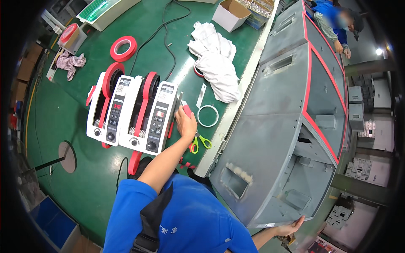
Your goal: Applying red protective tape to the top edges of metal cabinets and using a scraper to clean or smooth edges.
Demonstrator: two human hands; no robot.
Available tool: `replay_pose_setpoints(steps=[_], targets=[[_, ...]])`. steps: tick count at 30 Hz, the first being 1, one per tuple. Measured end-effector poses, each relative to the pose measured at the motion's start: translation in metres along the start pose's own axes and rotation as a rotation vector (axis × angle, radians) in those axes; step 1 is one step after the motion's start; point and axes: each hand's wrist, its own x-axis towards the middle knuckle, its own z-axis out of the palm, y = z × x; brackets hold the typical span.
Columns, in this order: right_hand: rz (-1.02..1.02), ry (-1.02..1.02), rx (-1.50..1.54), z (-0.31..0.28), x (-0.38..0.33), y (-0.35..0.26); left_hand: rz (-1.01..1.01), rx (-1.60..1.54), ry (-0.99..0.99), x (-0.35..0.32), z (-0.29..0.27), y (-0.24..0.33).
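Note:
My left hand is closed around a red-handled tool with a flat, pale blade, beside the right-hand tape dispenser. Just right of that hand lie a nearly used-up tape ring and scissors with yellow-green handles. On my right stands a long grey metal housing, its upper edges and openings outlined with red tape. My right hand grips the housing's near lower corner, fingers curled at the edge by the open compartment.
Another tape dispenser stands at the left. A red tape roll, white cloth and black cable lie on the green table. A carton sits behind. Another person reaches over the housing's far end.

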Motion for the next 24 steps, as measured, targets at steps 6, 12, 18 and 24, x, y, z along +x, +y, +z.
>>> replay_pose_setpoints(steps=[6,12,18,24], targets=[[-0.004,-0.05,-0.024,-0.006,0.005,0.004,-0.115,0.136,0.005,0.016,0.014,0.005],[-0.139,-0.079,-0.191,-0.01,0.007,0.015,-0.037,0.193,-0.049,0.021,0.012,0.01],[-0.064,-0.079,-0.107,-0.01,0.012,0.013,0.483,-0.155,0.012,0.0,-0.013,0.042],[-0.124,-0.125,-0.198,-0.011,0.012,0.011,0.348,-0.572,-0.742,-0.058,-0.06,0.054]])
